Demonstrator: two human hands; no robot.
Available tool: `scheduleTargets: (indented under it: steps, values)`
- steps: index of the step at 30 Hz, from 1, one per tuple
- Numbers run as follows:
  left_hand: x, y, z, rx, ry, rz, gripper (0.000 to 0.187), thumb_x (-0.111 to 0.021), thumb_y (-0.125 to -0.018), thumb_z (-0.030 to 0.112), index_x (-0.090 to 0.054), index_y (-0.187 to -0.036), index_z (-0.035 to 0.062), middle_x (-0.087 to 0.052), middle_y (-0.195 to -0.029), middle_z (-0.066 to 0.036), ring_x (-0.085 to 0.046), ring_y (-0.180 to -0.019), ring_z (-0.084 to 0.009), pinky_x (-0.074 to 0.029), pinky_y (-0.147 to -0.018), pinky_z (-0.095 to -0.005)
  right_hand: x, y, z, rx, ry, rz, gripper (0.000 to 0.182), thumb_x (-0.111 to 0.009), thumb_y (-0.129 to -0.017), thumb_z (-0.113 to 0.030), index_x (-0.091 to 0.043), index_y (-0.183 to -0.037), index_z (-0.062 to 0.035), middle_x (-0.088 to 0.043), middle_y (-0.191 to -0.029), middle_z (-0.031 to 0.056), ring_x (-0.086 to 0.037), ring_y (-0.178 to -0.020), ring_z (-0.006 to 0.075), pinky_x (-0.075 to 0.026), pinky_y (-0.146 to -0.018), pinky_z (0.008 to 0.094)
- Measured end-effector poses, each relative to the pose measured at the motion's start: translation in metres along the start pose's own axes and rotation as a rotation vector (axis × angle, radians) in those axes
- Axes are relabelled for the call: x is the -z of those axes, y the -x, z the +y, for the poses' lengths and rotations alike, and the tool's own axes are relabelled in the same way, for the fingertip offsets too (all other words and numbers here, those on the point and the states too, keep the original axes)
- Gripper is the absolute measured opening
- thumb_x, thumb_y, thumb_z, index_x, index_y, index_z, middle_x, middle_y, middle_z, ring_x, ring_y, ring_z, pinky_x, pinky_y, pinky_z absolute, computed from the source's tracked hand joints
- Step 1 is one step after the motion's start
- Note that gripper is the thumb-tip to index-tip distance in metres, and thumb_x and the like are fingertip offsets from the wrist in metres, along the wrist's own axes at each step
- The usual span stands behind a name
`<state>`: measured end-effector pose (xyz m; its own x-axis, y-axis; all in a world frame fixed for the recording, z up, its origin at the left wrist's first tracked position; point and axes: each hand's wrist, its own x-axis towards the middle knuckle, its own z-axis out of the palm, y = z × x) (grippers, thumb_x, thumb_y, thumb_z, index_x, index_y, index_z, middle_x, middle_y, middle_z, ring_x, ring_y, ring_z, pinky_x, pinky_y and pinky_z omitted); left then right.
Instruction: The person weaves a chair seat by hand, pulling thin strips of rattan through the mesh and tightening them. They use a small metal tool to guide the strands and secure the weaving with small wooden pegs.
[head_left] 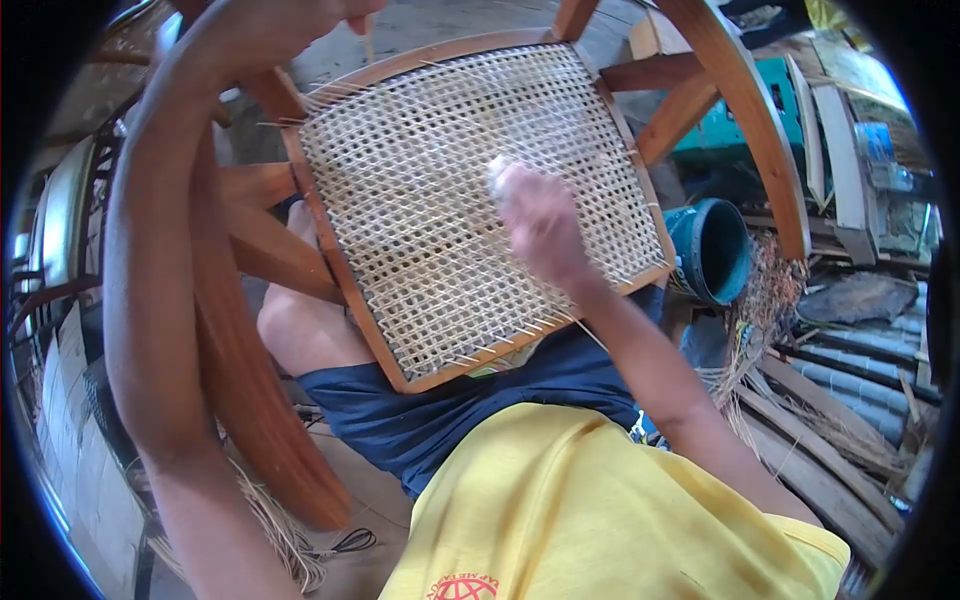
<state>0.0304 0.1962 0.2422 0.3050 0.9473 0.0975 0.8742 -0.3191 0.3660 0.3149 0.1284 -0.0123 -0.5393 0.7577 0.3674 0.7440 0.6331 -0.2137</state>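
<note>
A woven cane panel (430,230) fills a wooden frame (350,285) lying across the person's lap, with loose strand ends along its edges. My right hand (540,215) is closed over the right half of the weave, around something pale and too blurred to make out. At the top left, my left hand (290,25) is near the frame's upper left corner, partly cut off by the picture edge. A thin strand hangs below its fingertips, and whether it is held there cannot be told.
Curved wooden legs (750,110) rise at the upper right, and another curved wooden piece (250,370) runs down the left. A dark teal bucket (720,252) lies tilted at the right, beside fibre scraps (775,285) and planks (810,470). Cane strands (280,530) lie at the lower left.
</note>
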Motion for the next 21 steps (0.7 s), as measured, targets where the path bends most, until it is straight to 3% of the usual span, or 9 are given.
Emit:
scheduleTargets:
  steps: [2,6,9,12,13,15,18,20,21]
  values:
    - [-0.004,0.008,0.016,-0.048,-0.054,0.034,0.019,-0.064,-0.093,0.018,-0.068,-0.090,-0.0014,-0.070,-0.079,-0.012,-0.065,-0.069,-0.0210,-0.052,-0.068,-0.0348,0.028,0.028,-0.022,0.071,-0.137,0.032,0.031,-0.069,-0.083,-0.008,-0.063,-0.114,-0.0029,-0.065,-0.116,0.0132,-0.062,-0.106,0.0273,-0.046,-0.084,0.0372]
    - [-0.010,0.009,0.022,-0.022,-0.076,0.007,0.020,-0.065,-0.094,0.018,-0.066,-0.089,-0.0014,-0.069,-0.079,-0.011,-0.066,-0.071,-0.0198,-0.051,-0.068,-0.0343,0.066,0.074,0.031,-0.296,0.020,0.008,0.039,-0.072,-0.078,-0.006,-0.063,-0.116,-0.0042,-0.065,-0.119,0.0131,-0.061,-0.112,0.0300,-0.046,-0.093,0.0427]
    - [-0.012,0.008,0.023,-0.025,-0.065,-0.003,0.021,-0.065,-0.094,0.019,-0.066,-0.088,-0.0010,-0.069,-0.079,-0.010,-0.067,-0.073,-0.0190,-0.051,-0.069,-0.0336,0.064,0.090,0.025,-0.285,-0.033,0.044,0.039,-0.071,-0.078,-0.003,-0.064,-0.116,-0.0043,-0.065,-0.119,0.0140,-0.060,-0.112,0.0314,-0.045,-0.097,0.0445]
    - [-0.020,0.004,0.007,-0.042,-0.058,0.035,0.019,-0.065,-0.093,0.018,-0.068,-0.090,-0.0001,-0.070,-0.078,-0.011,-0.066,-0.071,-0.0189,-0.052,-0.068,-0.0341,0.052,0.069,-0.045,-0.145,-0.377,-0.164,0.035,-0.069,-0.083,-0.009,-0.066,-0.118,-0.0054,-0.064,-0.124,0.0129,-0.058,-0.118,0.0302,-0.040,-0.102,0.0433]
    - [-0.026,-0.004,-0.021,-0.079,0.081,-0.041,0.017,-0.062,-0.096,0.018,-0.063,-0.092,0.0012,-0.061,-0.076,-0.005,-0.056,-0.071,-0.0130,-0.046,-0.068,-0.0296,0.043,0.062,-0.067,-0.007,-0.453,-0.143,0.030,-0.060,-0.086,-0.010,-0.065,-0.116,-0.0074,-0.065,-0.118,0.0115,-0.060,-0.112,0.0274,-0.041,-0.099,0.0426]
    - [-0.035,-0.007,-0.042,-0.087,0.313,-0.160,0.017,-0.059,-0.099,0.019,-0.057,-0.095,0.0033,-0.049,-0.076,0.004,-0.043,-0.071,-0.0061,-0.038,-0.068,-0.0244,0.025,0.061,-0.101,0.152,-0.580,-0.258,0.033,-0.062,-0.088,-0.014,-0.065,-0.120,-0.0111,-0.065,-0.123,0.0078,-0.059,-0.117,0.0236,-0.041,-0.102,0.0414]
    - [-0.036,-0.007,-0.043,-0.138,0.204,-0.140,0.017,-0.060,-0.099,0.020,-0.057,-0.094,0.0035,-0.048,-0.077,0.004,-0.043,-0.072,-0.0060,-0.037,-0.068,-0.0242,0.021,0.029,-0.094,0.277,-0.564,-0.257,0.032,-0.063,-0.088,-0.010,-0.065,-0.120,-0.0111,-0.066,-0.120,0.0086,-0.061,-0.113,0.0224,-0.043,-0.100,0.0422]
    - [-0.036,-0.007,-0.041,-0.119,0.227,-0.123,0.018,-0.060,-0.099,0.020,-0.057,-0.093,0.0031,-0.049,-0.076,0.003,-0.044,-0.072,-0.0063,-0.038,-0.070,-0.0242,0.009,0.000,-0.045,0.151,-0.446,-0.039,0.031,-0.065,-0.088,-0.008,-0.065,-0.119,-0.0087,-0.067,-0.117,0.0102,-0.063,-0.108,0.0244,-0.047,-0.097,0.0423]
    - [-0.035,-0.008,-0.039,-0.110,0.242,-0.121,0.017,-0.060,-0.099,0.019,-0.057,-0.093,0.0032,-0.049,-0.075,0.003,-0.044,-0.072,-0.0064,-0.038,-0.070,-0.0242,-0.011,-0.007,-0.001,-0.026,-0.409,-0.134,0.031,-0.066,-0.087,-0.005,-0.064,-0.118,-0.0045,-0.067,-0.115,0.0128,-0.064,-0.106,0.0278,-0.049,-0.096,0.0411]
